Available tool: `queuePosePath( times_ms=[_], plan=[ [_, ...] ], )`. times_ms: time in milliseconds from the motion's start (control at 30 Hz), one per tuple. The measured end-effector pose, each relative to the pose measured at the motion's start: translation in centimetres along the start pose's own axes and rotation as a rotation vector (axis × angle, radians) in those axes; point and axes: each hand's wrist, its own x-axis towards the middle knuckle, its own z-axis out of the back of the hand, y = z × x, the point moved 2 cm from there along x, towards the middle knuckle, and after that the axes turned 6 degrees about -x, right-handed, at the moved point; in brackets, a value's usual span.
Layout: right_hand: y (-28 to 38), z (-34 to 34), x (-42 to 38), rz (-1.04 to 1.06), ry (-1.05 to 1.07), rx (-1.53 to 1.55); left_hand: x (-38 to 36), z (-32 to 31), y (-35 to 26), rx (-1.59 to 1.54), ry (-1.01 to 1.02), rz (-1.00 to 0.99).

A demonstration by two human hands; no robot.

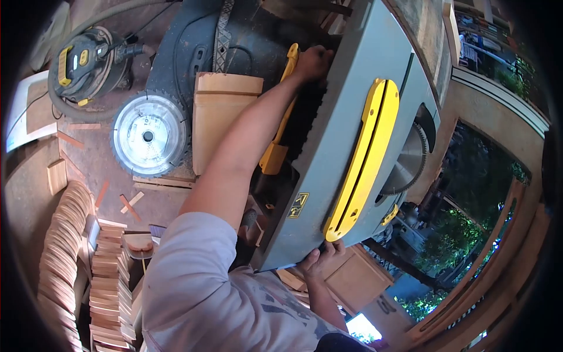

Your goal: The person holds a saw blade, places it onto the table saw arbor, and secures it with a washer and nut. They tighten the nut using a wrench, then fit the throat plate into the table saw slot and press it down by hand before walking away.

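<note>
A grey table saw (334, 146) stands in front of me, its top steeply slanted in the view. A yellow throat plate (366, 158) with a long dark slot lies in the top. My left hand (315, 63) is closed like a fist beside the saw's far side edge, near a yellow part (290, 61); what it grips is hidden. My right hand (319, 260) has its fingers curled over the saw's near edge, close to the throat plate's end. A toothed blade (407, 164) shows at the right of the top, beside a black curved piece (427, 120).
Left of my arm, a large circular saw blade (167, 135) leans near a wooden panel (226, 111). A black and yellow shop vacuum (88, 67) stands behind on the floor. Stacked wood pieces (108, 287) and rounded wooden discs (61, 258) line the lower left.
</note>
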Motion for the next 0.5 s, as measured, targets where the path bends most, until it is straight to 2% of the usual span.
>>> queuePosePath(
  times_ms=[33,133,233,333,500],
  plan=[
    [-0.1,0.0,-0.1,0.002,-0.003,0.011,0.2,0.1,-0.1,-0.032,-0.003,0.049],
    [0.0,0.2,-0.1,0.010,0.011,0.009,1.8,0.9,0.7,0.086,-0.004,-0.070],
    [0.1,0.3,0.0,0.010,0.019,0.010,1.6,0.4,1.2,-0.018,0.001,0.004],
    [-0.1,0.3,-0.3,0.022,-0.001,-0.001,2.6,0.1,2.5,-0.039,0.038,-0.079],
    [-0.3,-0.2,-0.4,0.010,-0.020,0.064,3.6,0.6,2.9,0.058,0.049,-0.106]
  ],
)
